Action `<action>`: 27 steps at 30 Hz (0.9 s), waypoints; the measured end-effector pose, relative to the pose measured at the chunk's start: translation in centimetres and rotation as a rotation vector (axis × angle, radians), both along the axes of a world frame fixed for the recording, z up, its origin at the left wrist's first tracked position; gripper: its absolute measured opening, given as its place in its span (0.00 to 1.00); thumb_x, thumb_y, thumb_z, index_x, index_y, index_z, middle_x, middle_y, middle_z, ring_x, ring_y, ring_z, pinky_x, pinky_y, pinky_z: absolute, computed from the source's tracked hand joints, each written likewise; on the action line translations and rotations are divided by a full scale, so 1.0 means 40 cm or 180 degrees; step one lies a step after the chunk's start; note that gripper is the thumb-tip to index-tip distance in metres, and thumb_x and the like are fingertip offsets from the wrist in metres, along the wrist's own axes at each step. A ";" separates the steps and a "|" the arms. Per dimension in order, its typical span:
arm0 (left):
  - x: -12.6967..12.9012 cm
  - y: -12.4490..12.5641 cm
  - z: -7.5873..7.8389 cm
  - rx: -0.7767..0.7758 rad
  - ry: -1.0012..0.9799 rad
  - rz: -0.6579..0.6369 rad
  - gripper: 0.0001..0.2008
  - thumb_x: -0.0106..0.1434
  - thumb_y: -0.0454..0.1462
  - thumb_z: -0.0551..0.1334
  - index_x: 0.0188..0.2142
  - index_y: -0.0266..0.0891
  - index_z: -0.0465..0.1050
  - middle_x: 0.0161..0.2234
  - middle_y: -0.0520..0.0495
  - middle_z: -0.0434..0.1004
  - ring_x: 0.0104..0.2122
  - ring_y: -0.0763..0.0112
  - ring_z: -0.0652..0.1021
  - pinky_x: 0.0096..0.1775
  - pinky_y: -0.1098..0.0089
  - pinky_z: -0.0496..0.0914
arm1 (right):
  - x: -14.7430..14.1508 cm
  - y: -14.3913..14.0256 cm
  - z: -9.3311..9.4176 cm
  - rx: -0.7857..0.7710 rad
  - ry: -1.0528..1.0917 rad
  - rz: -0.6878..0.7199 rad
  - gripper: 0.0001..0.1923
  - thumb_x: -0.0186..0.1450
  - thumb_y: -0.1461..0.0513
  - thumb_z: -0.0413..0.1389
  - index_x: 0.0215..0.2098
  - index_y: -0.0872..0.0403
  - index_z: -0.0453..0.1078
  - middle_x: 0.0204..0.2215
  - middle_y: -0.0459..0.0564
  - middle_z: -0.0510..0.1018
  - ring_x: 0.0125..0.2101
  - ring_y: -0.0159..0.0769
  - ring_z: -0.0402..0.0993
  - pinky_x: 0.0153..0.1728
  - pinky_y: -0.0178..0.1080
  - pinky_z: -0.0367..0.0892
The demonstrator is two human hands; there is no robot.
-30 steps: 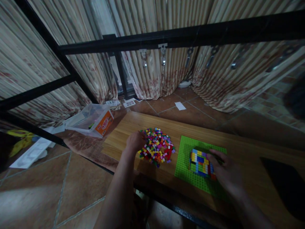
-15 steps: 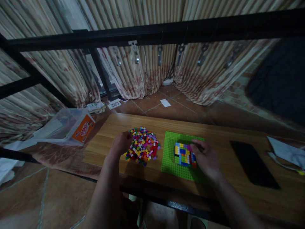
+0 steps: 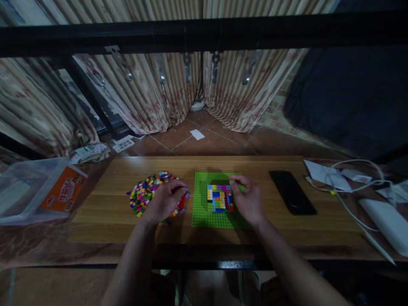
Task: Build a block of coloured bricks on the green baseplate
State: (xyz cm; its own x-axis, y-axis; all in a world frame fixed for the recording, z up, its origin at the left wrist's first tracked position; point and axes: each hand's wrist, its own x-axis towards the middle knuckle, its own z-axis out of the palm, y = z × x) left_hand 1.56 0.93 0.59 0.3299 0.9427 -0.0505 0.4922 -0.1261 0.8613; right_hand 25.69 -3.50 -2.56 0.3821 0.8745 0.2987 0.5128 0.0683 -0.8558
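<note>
My left hand point(image 3: 165, 199) hangs over the right part of a pile of small coloured toy bricks point(image 3: 143, 193). Its thumb and fingertips are pinched together, pointing toward the green baseplate point(image 3: 199, 216); whatever lies between them is too small to name. A low block of joined bricks point(image 3: 219, 199), mostly blue, yellow, red and white, sits on the baseplate. At that block's right side is my right hand point(image 3: 250, 199), covering part of the baseplate. Thumb and forefinger come together near the block's upper right corner. Anything in this pinch cannot be made out.
A black phone-like slab point(image 3: 291, 192) lies on the wooden board point(image 3: 105, 216) to the right. Beyond it are white cables point(image 3: 357, 216) and a white box-shaped device point(image 3: 385, 225). A clear plastic bin point(image 3: 35, 168) with an orange label stands left. A dark metal bar point(image 3: 191, 36) crosses above.
The view has turned right, so the scene sits further left. My left hand has moved from the pile's left edge across to its right side. My right hand stays by the block.
</note>
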 end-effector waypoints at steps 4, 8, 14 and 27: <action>0.059 -0.019 -0.013 -0.0192 -0.0235 -0.0121 0.13 0.61 0.43 0.57 0.34 0.37 0.75 0.26 0.51 0.74 0.27 0.73 0.72 0.30 0.73 0.65 | 0.014 -0.005 0.003 -0.0052 -0.0003 0.0114 0.12 0.64 0.57 0.51 0.39 0.53 0.75 0.39 0.53 0.80 0.39 0.40 0.76 0.43 0.43 0.69; 0.110 -0.039 -0.025 -0.0624 -0.0590 -0.0183 0.13 0.61 0.45 0.58 0.35 0.37 0.74 0.25 0.52 0.72 0.25 0.75 0.70 0.28 0.74 0.65 | 0.019 -0.016 0.012 -0.0050 0.0005 0.0462 0.11 0.64 0.57 0.53 0.39 0.52 0.75 0.37 0.50 0.80 0.39 0.39 0.76 0.43 0.42 0.68; 0.158 -0.053 -0.030 -0.1095 -0.1316 -0.0126 0.14 0.57 0.45 0.64 0.33 0.35 0.74 0.27 0.51 0.75 0.25 0.77 0.71 0.28 0.76 0.66 | 0.003 -0.044 0.034 0.0001 -0.0126 0.1422 0.09 0.64 0.60 0.56 0.42 0.50 0.74 0.37 0.49 0.78 0.39 0.37 0.74 0.42 0.40 0.68; 0.176 -0.059 -0.041 -0.0815 -0.1015 -0.0102 0.14 0.60 0.46 0.61 0.35 0.36 0.74 0.27 0.50 0.76 0.26 0.75 0.73 0.28 0.75 0.68 | 0.039 -0.044 0.023 -0.0065 -0.0358 0.1322 0.08 0.65 0.56 0.56 0.35 0.48 0.77 0.33 0.48 0.78 0.36 0.37 0.74 0.40 0.41 0.67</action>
State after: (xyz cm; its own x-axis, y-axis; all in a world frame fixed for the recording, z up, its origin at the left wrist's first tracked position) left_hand 8.62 -1.42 -1.03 0.3961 0.9018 -0.1726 0.1947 0.1012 0.9756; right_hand 27.24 -5.27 -1.65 -0.0377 0.9534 0.2994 0.5355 0.2722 -0.7994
